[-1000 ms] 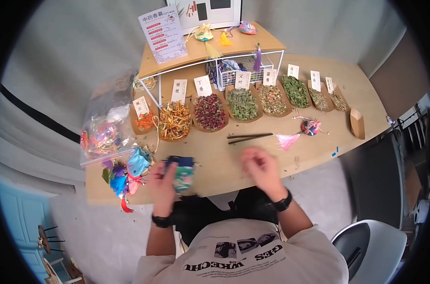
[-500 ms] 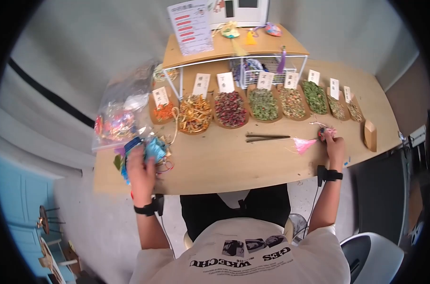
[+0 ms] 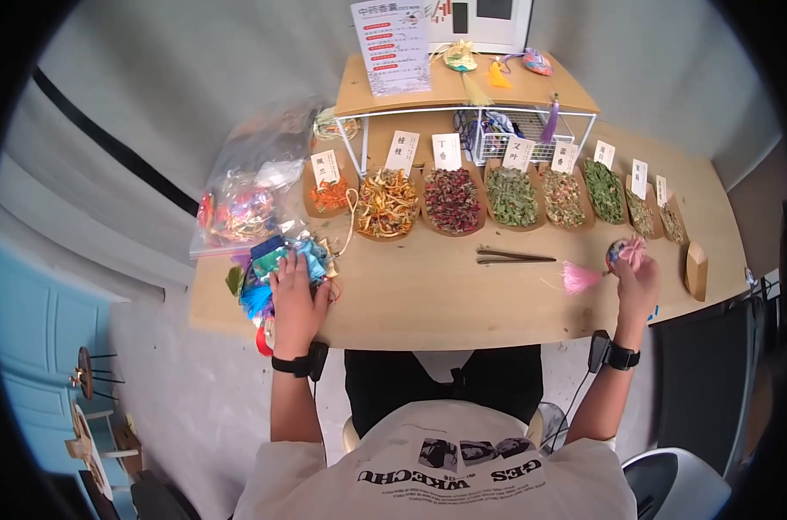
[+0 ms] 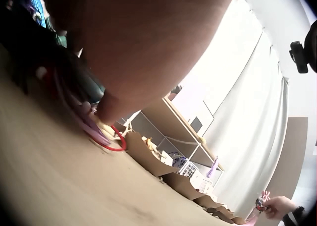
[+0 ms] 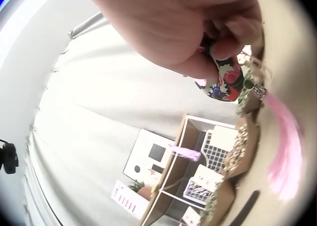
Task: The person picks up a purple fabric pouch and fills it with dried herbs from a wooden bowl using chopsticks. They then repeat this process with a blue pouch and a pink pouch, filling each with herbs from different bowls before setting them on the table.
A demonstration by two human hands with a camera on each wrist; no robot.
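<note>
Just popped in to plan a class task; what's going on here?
At a table, a person's right hand pinches a small patterned sachet with a pink tassel. Their left hand rests on a pile of colourful pouches. Dried plants sit in a row of labelled trays; tweezers lie untouched.

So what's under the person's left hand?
The left hand rests on a heap of colourful pouches. A blue-and-green pouch and light blue cloth peek out past it, with a blue tassel beside it. Whatever lies right beneath the hand is covered.
</note>
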